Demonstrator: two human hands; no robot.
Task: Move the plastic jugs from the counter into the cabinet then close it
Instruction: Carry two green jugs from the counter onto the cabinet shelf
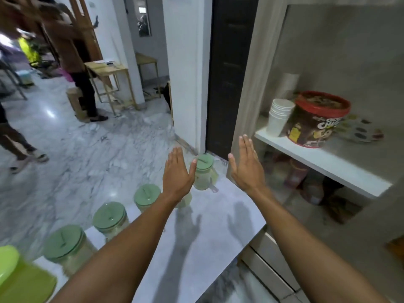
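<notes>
Several clear plastic jugs with pale green lids stand in a row along the left edge of the grey counter (218, 215). The farthest jug (203, 171) is at the counter's far corner, another jug (147, 196) is partly behind my left forearm, and two more jugs (110, 218) (65, 246) stand nearer. My left hand (178, 171) hovers flat and open just left of the farthest jug, its thumb by the lid. My right hand (247, 162) is open too, fingers straight, right of that jug. The cabinet (328, 162) on the right stands open, its white shelf showing.
On the shelf are stacked white paper cups (279, 117), a brown tub with a red lid (317, 119) and a patterned plate (363, 130). A lime green container (19, 274) sits at the near left. People stand on the marble floor at left, by wooden tables (109, 71).
</notes>
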